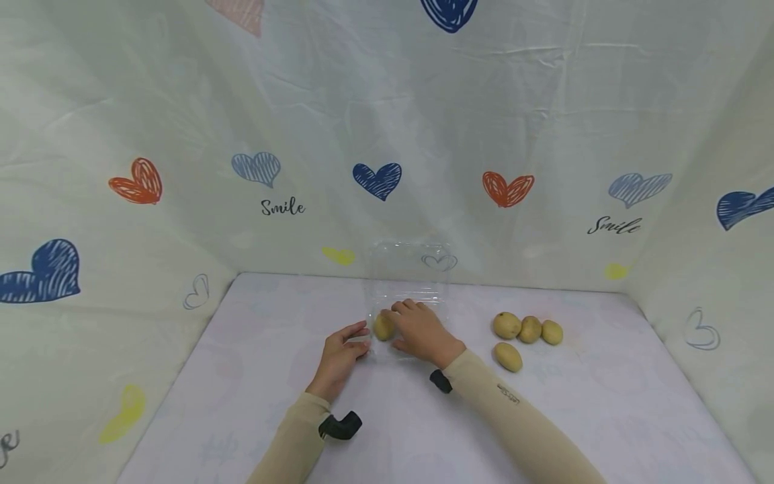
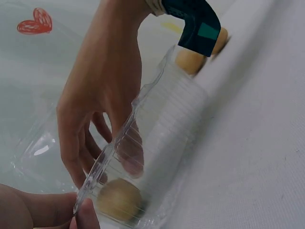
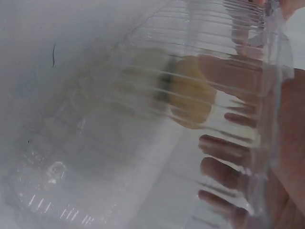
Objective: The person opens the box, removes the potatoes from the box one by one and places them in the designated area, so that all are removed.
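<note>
A clear plastic clamshell box (image 2: 167,129) stands on the table, its transparent lid (image 1: 399,269) raised at the back. Inside, at the left end, lies one yellow potato (image 1: 383,327). My left hand (image 1: 338,356) pinches the rim of the box between thumb and fingers, beside that potato. My right hand (image 1: 426,333) reaches over the rim into the box. In the right wrist view its fingers are spread apart, and the thumb (image 3: 228,76) is right at the potato's side without the fingers closing round it.
To the right of the box, several more potatoes lie on the white table (image 1: 254,349): three in a row at the back, including a large potato (image 1: 506,325), and a single potato (image 1: 508,357) in front. A heart-printed cloth (image 1: 435,134) hangs behind.
</note>
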`<action>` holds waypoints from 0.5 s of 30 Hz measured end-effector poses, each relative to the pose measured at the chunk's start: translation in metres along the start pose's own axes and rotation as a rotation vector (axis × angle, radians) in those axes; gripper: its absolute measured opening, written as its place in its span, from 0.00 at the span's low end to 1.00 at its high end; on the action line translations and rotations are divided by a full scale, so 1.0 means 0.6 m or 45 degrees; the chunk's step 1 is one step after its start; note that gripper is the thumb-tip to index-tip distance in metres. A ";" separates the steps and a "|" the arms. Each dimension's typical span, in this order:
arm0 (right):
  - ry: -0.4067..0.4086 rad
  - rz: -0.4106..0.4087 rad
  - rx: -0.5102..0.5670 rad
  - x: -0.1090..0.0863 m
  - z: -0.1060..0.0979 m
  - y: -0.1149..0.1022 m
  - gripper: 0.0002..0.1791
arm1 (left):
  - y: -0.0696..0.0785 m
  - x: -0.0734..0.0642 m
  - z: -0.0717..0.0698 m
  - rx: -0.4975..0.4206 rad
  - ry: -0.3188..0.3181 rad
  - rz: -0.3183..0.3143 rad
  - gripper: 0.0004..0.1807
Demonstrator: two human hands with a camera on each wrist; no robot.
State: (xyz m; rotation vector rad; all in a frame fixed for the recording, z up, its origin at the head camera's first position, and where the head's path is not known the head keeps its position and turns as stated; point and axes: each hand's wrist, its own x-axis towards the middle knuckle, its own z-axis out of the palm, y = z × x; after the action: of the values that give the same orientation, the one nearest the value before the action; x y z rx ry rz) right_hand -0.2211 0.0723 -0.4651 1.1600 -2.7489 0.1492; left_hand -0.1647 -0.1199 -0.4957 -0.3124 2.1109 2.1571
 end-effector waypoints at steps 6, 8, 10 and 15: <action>-0.016 -0.018 -0.019 0.006 0.004 -0.005 0.31 | 0.001 0.001 0.001 0.005 0.000 0.001 0.26; -0.031 -0.014 -0.026 0.008 0.005 -0.007 0.31 | 0.001 0.001 0.001 0.004 0.004 -0.002 0.26; -0.040 -0.014 -0.045 0.011 0.008 -0.007 0.30 | 0.001 0.001 0.001 0.000 0.009 -0.009 0.26; -0.064 0.000 -0.067 0.015 0.014 -0.007 0.27 | 0.001 0.001 0.002 -0.012 0.012 -0.014 0.26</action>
State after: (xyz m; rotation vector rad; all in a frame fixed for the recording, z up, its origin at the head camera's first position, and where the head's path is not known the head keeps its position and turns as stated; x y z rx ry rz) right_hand -0.2251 0.0619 -0.4716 1.1654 -2.7787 0.0482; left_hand -0.1655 -0.1189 -0.4955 -0.3346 2.0998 2.1643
